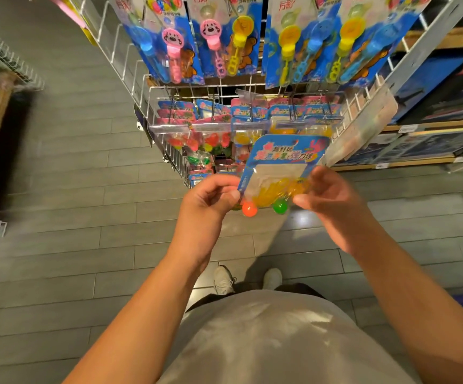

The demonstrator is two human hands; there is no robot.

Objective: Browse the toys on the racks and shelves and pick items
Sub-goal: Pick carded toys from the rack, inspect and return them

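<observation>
From the head view we hold a blister card of bouncy balls [276, 173] in front of the wire rack [152, 106]; our left hand [211, 198] pinches its lower left edge, our right hand [327, 198] pinches the lower right by the plastic bubble; we judge it light, the card stiff yet bendable, the bubble slippery and crushable; better to grip the card's edges.

Bubble wand cards [280, 37] cut off, print seemingly blurred.
</observation>
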